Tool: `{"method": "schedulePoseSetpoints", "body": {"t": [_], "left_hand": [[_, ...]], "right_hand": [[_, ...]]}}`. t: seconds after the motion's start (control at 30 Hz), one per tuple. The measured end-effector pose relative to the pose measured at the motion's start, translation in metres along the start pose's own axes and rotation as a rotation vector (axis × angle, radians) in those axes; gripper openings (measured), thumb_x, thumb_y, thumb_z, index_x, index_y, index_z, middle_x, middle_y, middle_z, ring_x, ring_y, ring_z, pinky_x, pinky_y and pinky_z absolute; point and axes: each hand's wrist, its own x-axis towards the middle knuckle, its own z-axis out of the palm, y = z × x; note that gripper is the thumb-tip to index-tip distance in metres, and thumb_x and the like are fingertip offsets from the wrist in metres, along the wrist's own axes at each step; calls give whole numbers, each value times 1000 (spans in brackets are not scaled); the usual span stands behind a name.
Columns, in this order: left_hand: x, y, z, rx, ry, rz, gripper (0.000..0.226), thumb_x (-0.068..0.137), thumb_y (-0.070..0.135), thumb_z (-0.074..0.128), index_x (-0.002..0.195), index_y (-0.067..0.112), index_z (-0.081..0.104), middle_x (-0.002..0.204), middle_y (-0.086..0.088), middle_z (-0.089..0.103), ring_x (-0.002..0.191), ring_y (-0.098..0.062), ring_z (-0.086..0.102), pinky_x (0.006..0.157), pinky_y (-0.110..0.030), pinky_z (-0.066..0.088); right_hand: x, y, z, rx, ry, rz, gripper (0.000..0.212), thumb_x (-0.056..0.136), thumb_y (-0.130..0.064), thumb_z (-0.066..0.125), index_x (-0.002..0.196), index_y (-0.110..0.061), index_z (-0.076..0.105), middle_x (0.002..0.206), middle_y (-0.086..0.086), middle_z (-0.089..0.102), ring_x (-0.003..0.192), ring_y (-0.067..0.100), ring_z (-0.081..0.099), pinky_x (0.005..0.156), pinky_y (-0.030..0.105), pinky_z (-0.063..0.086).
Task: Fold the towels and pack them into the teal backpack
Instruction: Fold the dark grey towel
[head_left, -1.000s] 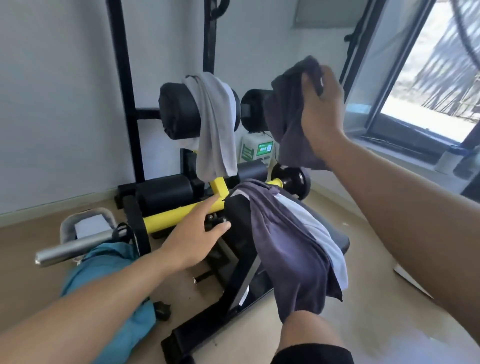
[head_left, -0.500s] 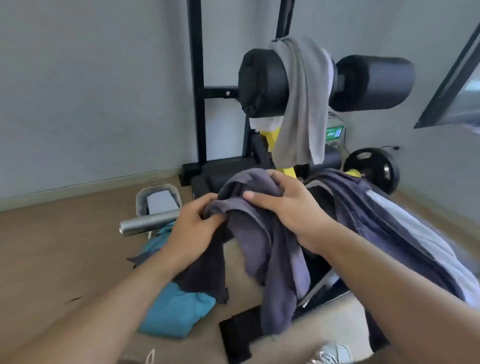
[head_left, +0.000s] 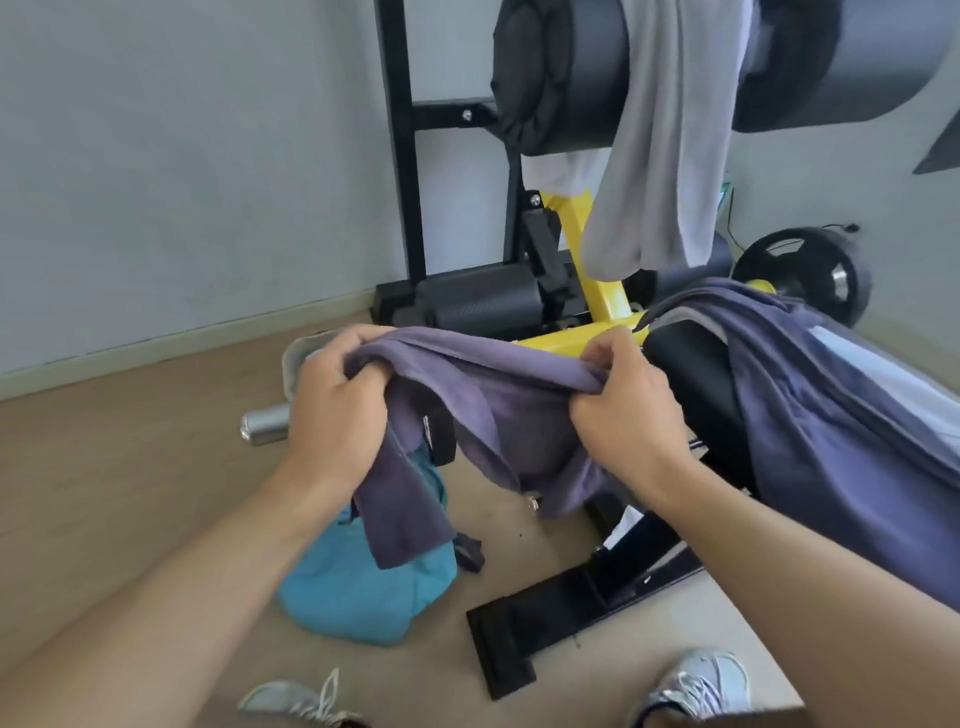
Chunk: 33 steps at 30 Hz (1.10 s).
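At frame centre, both hands, left hand (head_left: 337, 410) and right hand (head_left: 626, 410), grip the top edge of the purple towel (head_left: 498, 415), stretching it apart, likely to straighten it for folding, above the teal backpack (head_left: 363, 597) on the floor below.

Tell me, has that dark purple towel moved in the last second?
Yes. The dark purple towel was up at the black foam roller, in the right hand alone; now both hands stretch it lower, over the teal backpack.
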Motion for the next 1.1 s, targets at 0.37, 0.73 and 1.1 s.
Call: {"method": "schedulePoseSetpoints", "body": {"t": [0.37, 0.73, 1.1], "left_hand": [[-13, -10, 1, 281, -528, -82, 77, 65, 46, 87, 135, 39, 56, 130, 19, 66, 127, 6, 56, 109, -27, 44], [-32, -4, 52, 159, -474, -54, 28, 90, 30, 57, 112, 27, 74, 106, 6, 78, 109, -17, 70, 101, -50, 52], [-22, -4, 52, 259, -263, -138, 49, 105, 42, 49, 86, 3, 72, 76, -14, 70, 75, -17, 60, 72, -32, 44]], "right_hand": [[-12, -4, -20, 34, -102, -335, 43, 78, -14, 47, 107, -39, 67, 105, -20, 68, 103, 7, 63, 91, 40, 54], [-11, 0, -15, 86, 1, -427, 22, 82, -16, 65, 89, -32, 52, 90, -18, 62, 79, 8, 57, 74, 43, 53], [0, 19, -26, 76, -170, -329, 16, 98, -22, 59, 105, -29, 72, 102, -16, 67, 96, 1, 60, 81, 22, 50]]}}
